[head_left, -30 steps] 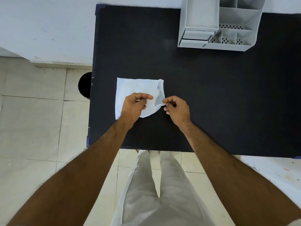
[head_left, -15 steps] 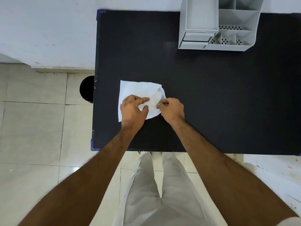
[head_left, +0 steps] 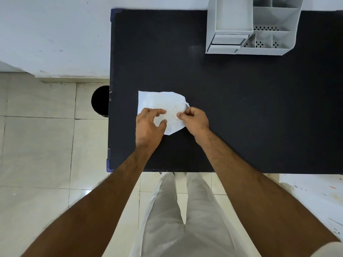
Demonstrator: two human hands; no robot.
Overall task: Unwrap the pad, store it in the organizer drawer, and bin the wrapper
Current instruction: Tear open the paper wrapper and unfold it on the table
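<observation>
A white wrapped pad (head_left: 159, 101) lies flat on the black table (head_left: 241, 108), near its left front part. My left hand (head_left: 148, 125) rests on its near left part, thumb and fingers pinching the wrapper. My right hand (head_left: 194, 119) pinches the wrapper's right edge, which is folded inward over the middle. The pad itself is hidden inside the wrapper. The grey organizer (head_left: 274, 21) stands at the table's far side, its small drawer (head_left: 226, 40) at the lower left of it, closed.
A round black bin (head_left: 101, 101) stands on the tiled floor just left of the table, partly hidden by the table edge. A white wall runs along the far left. A paint-marked white surface (head_left: 315, 193) lies at the near right.
My right hand has moved left, folding the wrapper's right edge over the middle. My left hand has shifted slightly on the wrapper's near left part.
</observation>
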